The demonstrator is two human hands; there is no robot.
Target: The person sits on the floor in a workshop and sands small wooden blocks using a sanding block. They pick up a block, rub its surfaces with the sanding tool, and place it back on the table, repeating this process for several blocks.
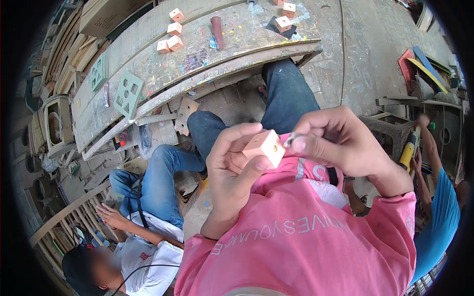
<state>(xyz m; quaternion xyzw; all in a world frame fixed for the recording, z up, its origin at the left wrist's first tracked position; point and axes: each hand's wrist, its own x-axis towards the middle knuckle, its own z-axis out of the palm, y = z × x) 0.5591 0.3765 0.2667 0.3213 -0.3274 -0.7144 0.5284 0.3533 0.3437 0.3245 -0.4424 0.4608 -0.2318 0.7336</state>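
A pale wooden cube (pixel 265 149) with round holes in its faces rests in my left hand (pixel 229 170), the thumb and fingers closed about its sides. To the right of it, my right hand (pixel 340 144) pinches a small greyish scrap (pixel 290 140) between thumb and fingertips, close to the cube's holed face. What the scrap is made of is too small to tell. Both hands are raised above my lap, in front of the pink shirt (pixel 306 232).
Ahead stands a paint-spattered wooden table (pixel 148 59) with several similar cubes (pixel 174 29), a reddish-brown roll (pixel 217 32) and green boards with cut-out shapes (pixel 128 93). A person in a white shirt (pixel 153 261) sits at left; another in a blue shirt (pixel 439 222) is at right.
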